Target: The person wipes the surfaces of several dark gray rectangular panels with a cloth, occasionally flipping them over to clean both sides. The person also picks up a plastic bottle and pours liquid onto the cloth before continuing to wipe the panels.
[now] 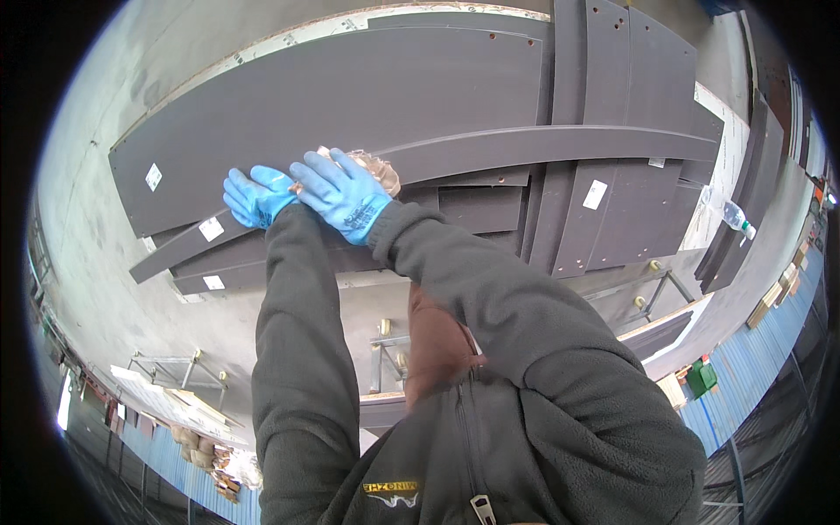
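Grey concrete floor (pixel 105 262) surrounds a low stack of dark brown panels (pixel 350 96), several of them long and curved, some carrying small white labels (pixel 154 177). Pale backing sheets show at the stack's far edge.

My left hand (pixel 256 196), in a blue glove, rests flat on the near edge of a curved panel strip (pixel 542 142), fingers closed together and pressing down, not wrapped around anything that I can see. My right hand (pixel 344 192), also blue-gloved, lies just beside it, fingers spread over a crumpled tan rag (pixel 374 166), which it holds against the panel surface. The rag sits at the left end of the curved strip, partly hidden beneath my fingers; I cannot tell whether the hand clamps it or only presses on it.

Both dark fleece sleeves (pixel 306 350) enter from the lower edge. A clear plastic bottle (pixel 733 215) lies on the pale sheet at the right. Metal trestle stands (pixel 179 367) sit on the floor nearer me. A green container (pixel 701 376) stands at lower right beside a blue corrugated wall (pixel 752 367).
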{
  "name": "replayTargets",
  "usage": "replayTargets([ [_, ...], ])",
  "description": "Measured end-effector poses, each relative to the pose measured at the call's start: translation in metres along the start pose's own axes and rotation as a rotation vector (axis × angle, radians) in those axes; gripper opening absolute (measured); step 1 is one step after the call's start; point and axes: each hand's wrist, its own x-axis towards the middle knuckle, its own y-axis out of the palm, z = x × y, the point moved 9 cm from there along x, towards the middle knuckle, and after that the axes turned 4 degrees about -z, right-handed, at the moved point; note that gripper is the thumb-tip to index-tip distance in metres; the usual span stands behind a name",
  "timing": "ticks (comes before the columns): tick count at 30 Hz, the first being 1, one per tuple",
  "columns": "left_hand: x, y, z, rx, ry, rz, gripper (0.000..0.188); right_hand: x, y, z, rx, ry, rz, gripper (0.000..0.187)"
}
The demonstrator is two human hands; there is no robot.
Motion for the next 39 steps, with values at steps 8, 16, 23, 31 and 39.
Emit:
replayTargets([
  [8, 0.0, 0.0, -0.002, -0.02, -0.03, 0.041, 0.042, -0.174, -0.143, -0.186, -0.412, 0.202, -0.13, 0.023],
  [16, 0.005, 0.006, -0.004, 0.061, -0.105, 0.197, 0.046, -0.203, -0.207, -0.227, -0.458, 0.518, -0.336, 0.037],
  [23, -0.086, -0.02, -0.2, -0.245, 0.207, 0.368, 0.068, -0.176, -0.146, -0.178, -0.124, 0.226, -0.173, 0.04],
  [31, -0.094, -0.026, -0.227, -0.233, 0.281, 0.339, 0.059, -0.345, -0.371, -0.4, -0.536, 0.278, -0.489, 0.023],
  [39, -0.097, -0.024, -0.228, -0.24, 0.29, 0.301, 0.056, -0.467, -0.471, -0.538, -0.874, 0.849, -0.703, 0.028],
])
